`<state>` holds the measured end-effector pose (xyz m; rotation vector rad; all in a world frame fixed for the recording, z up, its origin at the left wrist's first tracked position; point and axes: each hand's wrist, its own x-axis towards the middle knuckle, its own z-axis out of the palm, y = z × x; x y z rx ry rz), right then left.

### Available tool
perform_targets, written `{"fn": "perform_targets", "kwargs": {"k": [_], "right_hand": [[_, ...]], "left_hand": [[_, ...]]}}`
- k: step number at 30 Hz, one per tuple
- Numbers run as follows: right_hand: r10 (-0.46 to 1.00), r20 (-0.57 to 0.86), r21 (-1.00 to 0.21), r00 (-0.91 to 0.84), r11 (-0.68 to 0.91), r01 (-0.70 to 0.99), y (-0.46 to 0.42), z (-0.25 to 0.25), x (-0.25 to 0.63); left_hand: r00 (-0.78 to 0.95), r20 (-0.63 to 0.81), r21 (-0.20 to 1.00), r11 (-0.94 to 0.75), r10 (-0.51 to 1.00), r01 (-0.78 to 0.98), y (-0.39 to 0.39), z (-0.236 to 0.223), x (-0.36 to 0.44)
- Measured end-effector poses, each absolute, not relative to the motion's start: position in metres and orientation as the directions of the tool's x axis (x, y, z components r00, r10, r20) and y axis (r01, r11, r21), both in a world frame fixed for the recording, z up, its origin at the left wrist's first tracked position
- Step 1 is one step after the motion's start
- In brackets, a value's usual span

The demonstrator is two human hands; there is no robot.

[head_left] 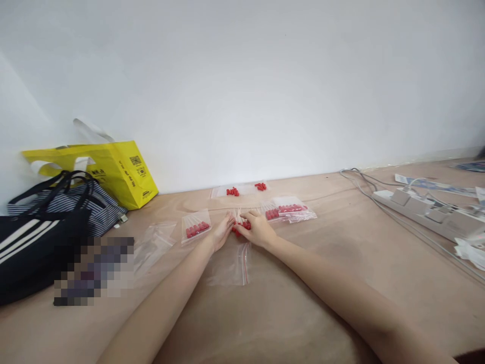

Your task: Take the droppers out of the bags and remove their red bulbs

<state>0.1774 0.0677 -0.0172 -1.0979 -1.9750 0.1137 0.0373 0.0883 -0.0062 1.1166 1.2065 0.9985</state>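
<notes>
Between my two hands lies a bunch of white sticks with red heads (238, 230), partly hidden by my fingers. My left hand (223, 232) presses its closed fingers against the bunch's left side. From the right, my right hand (261, 230) curls its thumb and fingers over the red heads. Just below them an empty clear zip bag (229, 268) with a red seal line lies flat. A clear bag of red-tipped sticks (196, 227) is left of my hands. More filled bags (290, 211) overlap on the right. Farther back, small red pieces (232, 192) lie on clear plastic.
Several clear bags (155, 242) lie to the left, beside a pixelated patch. A yellow bag (125, 172), a striped bag (102, 207) and a black bag (38, 247) stand at the far left. A power strip (420, 212) with plugs and cables is on the right. A white wall closes the back.
</notes>
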Motion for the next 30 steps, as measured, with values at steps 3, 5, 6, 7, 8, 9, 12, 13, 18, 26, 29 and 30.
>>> {"fn": "perform_targets", "kwargs": {"k": [3, 5, 6, 7, 8, 9, 12, 13, 18, 26, 29, 30], "right_hand": [[0.707, 0.666, -0.428, -0.238, 0.623, 0.655, 0.06, -0.018, 0.19], [0.699, 0.681, -0.409, -0.219, 0.611, 0.678, 0.055, -0.02, 0.203], [0.697, 0.685, -0.402, -0.211, 0.603, 0.689, 0.052, -0.021, 0.21], [0.696, 0.688, -0.396, -0.208, 0.599, 0.696, 0.049, -0.022, 0.218], [0.694, 0.691, -0.398, -0.205, 0.601, 0.694, 0.046, -0.024, 0.225], [0.692, 0.692, -0.403, -0.205, 0.606, 0.686, 0.043, -0.026, 0.232], [0.69, 0.69, -0.418, -0.219, 0.627, 0.657, 0.035, -0.029, 0.251], [0.691, 0.687, -0.421, -0.226, 0.631, 0.652, 0.033, -0.03, 0.256], [0.696, 0.674, -0.42, -0.248, 0.637, 0.646, 0.027, -0.032, 0.263], [0.689, 0.654, -0.399, -0.313, 0.666, 0.631, 0.02, -0.03, 0.26], [0.672, 0.649, -0.395, -0.357, 0.699, 0.596, 0.014, -0.028, 0.257], [0.666, 0.644, -0.394, -0.377, 0.711, 0.583, 0.012, -0.028, 0.254]], "left_hand": [[0.107, -0.141, 0.99, 0.137, 0.984, 0.041, 0.092, -0.011, 0.039], [0.116, -0.11, 0.992, 0.102, 0.987, 0.079, 0.095, -0.013, 0.04], [0.124, -0.096, 0.991, 0.084, 0.988, 0.101, 0.096, -0.013, 0.039], [0.135, -0.082, 0.99, 0.066, 0.987, 0.123, 0.096, -0.014, 0.038], [0.147, -0.071, 0.988, 0.049, 0.987, 0.147, 0.096, -0.014, 0.037], [0.162, -0.061, 0.985, 0.033, 0.985, 0.171, 0.095, -0.013, 0.035], [0.21, -0.048, 0.969, -0.005, 0.977, 0.246, 0.09, -0.011, 0.026], [0.225, -0.047, 0.964, -0.014, 0.973, 0.264, 0.087, -0.01, 0.023], [0.296, -0.042, 0.911, -0.085, 0.954, 0.404, 0.083, -0.009, 0.01], [0.26, 0.084, 0.844, -0.208, 0.962, 0.495, 0.08, 0.007, -0.016], [0.239, 0.197, 0.732, -0.304, 0.951, 0.61, 0.068, 0.019, -0.035], [0.253, 0.248, 0.649, -0.354, 0.935, 0.673, 0.064, 0.022, -0.04]]}}
